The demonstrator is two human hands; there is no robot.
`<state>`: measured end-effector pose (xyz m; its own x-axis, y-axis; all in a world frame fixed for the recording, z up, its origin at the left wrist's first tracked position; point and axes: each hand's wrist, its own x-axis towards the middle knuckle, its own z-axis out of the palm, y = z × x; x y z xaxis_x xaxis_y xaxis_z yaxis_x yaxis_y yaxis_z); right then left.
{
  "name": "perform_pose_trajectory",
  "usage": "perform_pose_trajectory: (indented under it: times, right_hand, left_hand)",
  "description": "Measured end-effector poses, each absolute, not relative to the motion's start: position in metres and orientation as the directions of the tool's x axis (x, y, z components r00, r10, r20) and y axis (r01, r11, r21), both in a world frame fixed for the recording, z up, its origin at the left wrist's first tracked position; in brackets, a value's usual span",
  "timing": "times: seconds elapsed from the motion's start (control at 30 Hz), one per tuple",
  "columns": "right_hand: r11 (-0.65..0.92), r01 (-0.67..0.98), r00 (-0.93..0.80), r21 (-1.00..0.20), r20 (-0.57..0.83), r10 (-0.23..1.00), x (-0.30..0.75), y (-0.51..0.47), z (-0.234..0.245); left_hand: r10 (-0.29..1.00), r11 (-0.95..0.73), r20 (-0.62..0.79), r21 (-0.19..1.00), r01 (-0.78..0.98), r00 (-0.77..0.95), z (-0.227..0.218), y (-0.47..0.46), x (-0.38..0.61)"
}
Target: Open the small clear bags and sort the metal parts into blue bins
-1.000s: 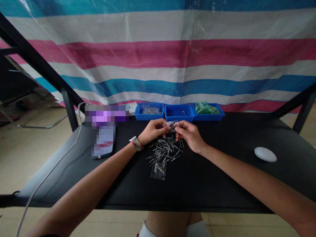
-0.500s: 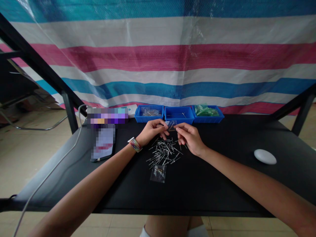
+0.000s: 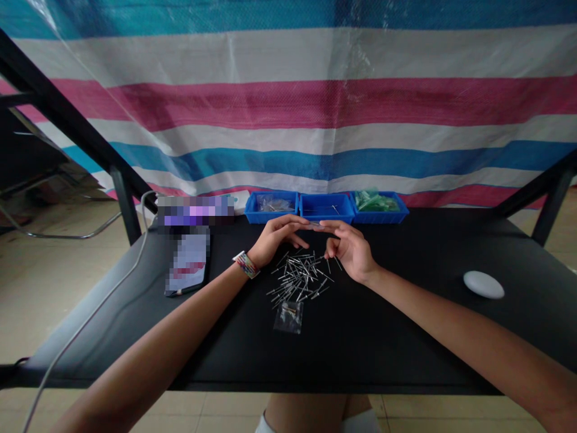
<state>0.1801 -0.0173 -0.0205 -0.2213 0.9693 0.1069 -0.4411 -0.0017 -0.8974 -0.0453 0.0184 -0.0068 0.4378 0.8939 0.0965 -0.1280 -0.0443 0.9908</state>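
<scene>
My left hand [image 3: 278,239] and my right hand [image 3: 350,248] meet fingertip to fingertip above a black table [image 3: 406,325]. Between the fingertips they pinch a small clear plastic bag [image 3: 315,224], seen almost edge-on. Below the hands lies a loose pile of thin metal pins [image 3: 301,276]. A second small clear bag [image 3: 289,316] with something in it lies flat nearer to me. My left wrist wears a braided band.
Three blue bins [image 3: 327,208] stand in a row at the table's far edge; the right one holds green bags. A phone [image 3: 188,264] lies at the left, a white cable [image 3: 90,313] runs off the left edge, and a white oval object [image 3: 484,284] sits at the right.
The hands have moved slightly away from me and the small bag has turned from facing me to nearly flat between the fingertips. The right hand's fingers have straightened.
</scene>
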Motion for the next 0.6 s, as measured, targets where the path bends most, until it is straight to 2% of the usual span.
perform_pose_trajectory:
  times: [0.3, 0.6]
  right_hand:
    - [0.006, -0.456, -0.207, -0.89, 0.112, 0.972, 0.1771, -0.0189, -0.0222]
    - [-0.007, -0.401, -0.243, -0.916, 0.099, 0.965, 0.1773, -0.0212, -0.02]
  left_hand:
    - [0.905, -0.119, 0.152, 0.987, -0.108, 0.396, -0.0115, 0.02, -0.0437]
    - [0.92, -0.188, 0.202, 0.979, -0.075, 0.337, -0.0149, 0.0206, -0.0408]
